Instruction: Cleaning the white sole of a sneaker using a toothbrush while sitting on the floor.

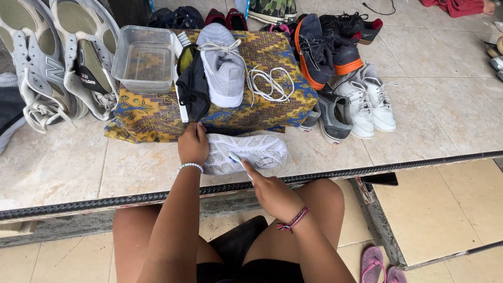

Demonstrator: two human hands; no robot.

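A white mesh sneaker (246, 153), turned sole-up on the tiled ledge (68, 167) just before a patterned cloth-covered box (152, 112), is gripped at its heel by the left hand (193, 144). A small blue-and-white brush (237, 160) is grasped by the right hand (272, 193) and pressed against the sole.

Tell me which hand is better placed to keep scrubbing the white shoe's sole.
Right. The right hand holds the small brush against the white shoe's upturned sole, while the left hand grips its heel end, steadying it.
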